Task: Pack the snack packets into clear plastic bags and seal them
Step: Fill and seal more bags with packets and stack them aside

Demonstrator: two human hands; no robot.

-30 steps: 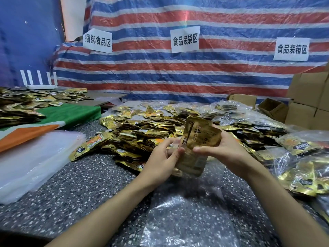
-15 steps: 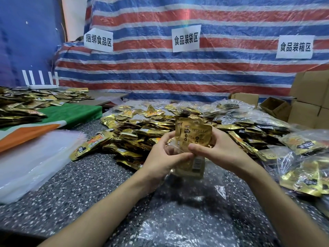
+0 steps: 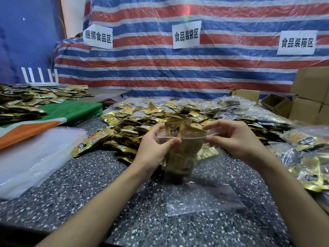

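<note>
A clear plastic bag stands upright above the speckled table, with gold snack packets poking out of its mouth. My left hand pinches the left end of the bag's zip strip. At the strip's right end my right hand pinches it too, and the strip is stretched between them. A big heap of loose gold packets lies just behind the hands.
An empty clear bag lies flat near me. A stack of clear bags sits at left beside a green and orange cloth. Filled bags pile at right, cardboard boxes behind them.
The packets have sunk from my right hand's grip down into the bag. Both hands have shifted to the bag's mouth and pulled the zip strip taut.
</note>
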